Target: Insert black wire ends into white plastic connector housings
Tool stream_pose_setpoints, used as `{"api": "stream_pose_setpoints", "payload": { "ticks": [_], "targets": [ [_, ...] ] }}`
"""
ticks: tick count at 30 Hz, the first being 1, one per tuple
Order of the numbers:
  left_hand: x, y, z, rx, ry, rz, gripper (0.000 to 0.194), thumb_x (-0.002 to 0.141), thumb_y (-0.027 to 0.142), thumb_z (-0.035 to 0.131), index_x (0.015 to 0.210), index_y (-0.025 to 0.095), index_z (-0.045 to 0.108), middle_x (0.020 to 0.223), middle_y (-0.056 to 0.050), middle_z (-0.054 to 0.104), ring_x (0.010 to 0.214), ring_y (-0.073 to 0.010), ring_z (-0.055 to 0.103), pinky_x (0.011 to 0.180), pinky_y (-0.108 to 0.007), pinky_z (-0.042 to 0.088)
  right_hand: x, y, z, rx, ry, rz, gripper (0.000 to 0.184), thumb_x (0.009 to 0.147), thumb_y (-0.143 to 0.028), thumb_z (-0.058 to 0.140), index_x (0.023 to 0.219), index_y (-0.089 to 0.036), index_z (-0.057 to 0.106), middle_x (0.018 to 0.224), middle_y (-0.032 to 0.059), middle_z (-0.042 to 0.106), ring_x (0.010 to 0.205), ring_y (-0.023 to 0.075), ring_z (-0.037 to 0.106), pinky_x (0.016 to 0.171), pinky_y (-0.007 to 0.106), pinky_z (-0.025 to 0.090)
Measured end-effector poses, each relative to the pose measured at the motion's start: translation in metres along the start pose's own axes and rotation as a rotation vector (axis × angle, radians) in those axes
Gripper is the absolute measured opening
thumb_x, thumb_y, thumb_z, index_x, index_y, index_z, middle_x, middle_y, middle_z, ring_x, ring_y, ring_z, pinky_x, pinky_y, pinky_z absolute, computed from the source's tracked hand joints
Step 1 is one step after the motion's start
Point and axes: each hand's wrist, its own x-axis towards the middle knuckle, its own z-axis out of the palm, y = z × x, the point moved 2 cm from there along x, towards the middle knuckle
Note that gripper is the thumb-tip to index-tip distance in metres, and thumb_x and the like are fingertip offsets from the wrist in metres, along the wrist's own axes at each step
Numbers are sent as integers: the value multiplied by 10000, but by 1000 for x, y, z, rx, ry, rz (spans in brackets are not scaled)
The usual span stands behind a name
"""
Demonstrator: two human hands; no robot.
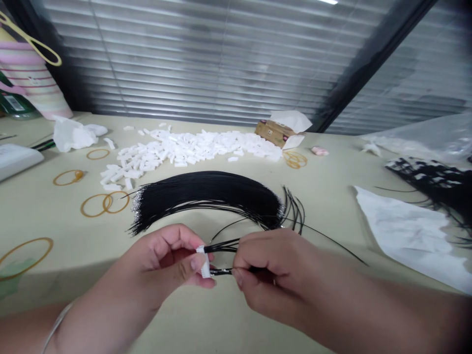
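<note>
Pinching the connector (pixel 203 263): left hand (pixel 180 263), thumb on its face, wires (pixel 223 249) running from its right side. Right hand (pixel 263 273) pinches wires just right of it. Wire bundle (pixel 210 194) lies just beyond both hands, housings pile (pixel 191 147) behind that.

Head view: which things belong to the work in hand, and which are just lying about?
In the work:
- white plastic connector, left hand
- black wires, right hand
- curved black wire bundle
- loose white plastic pieces

Seemingly just lying about:
- pastel striped tumbler
- creased white sheet
</note>
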Motion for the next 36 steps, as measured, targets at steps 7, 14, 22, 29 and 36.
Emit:
{"api": "stream_pose_setpoints", "payload": {
  "ticks": [7,14,22,29,36],
  "targets": [
    [1,1,1,-18,-18,27,162,725,336,663,769,201,586,672,39,599,659,-100,555,659,-219,413,0,-1,3,-106,60,-85,222,676,-32,478,547,-155,345,529,-72,372,487,29,319,464,163,253],
    [-1,1,0,-14,18,-5,176,707,335,673,762,203,570,701,39,565,703,-117,563,688,-252,402,-6,1,2,-195,151,-76,188,782,-88,464,638,-180,543,622,-45,536,551,59,449,522,201,318],
    [-2,3,3,-11,32,-3,196,698,352,677,754,200,566,678,48,564,665,-105,550,675,-239,394,-5,1,3,-191,181,-51,157,796,-126,489,712,-185,607,673,-30,599,580,74,506,525,193,363],
    [-3,6,6,73,78,57,152,734,321,613,712,192,535,677,45,583,634,-100,536,627,-214,402,-3,0,16,-244,252,-100,193,811,-139,489,622,-173,470,585,-37,509,503,71,447,457,199,321],
    [-4,6,7,85,88,76,158,739,322,612,711,190,531,662,40,572,627,-100,531,625,-217,397,-4,-2,12,-185,172,-139,176,858,-147,460,699,-184,526,651,-48,550,556,58,486,496,181,362]
  ]
}}
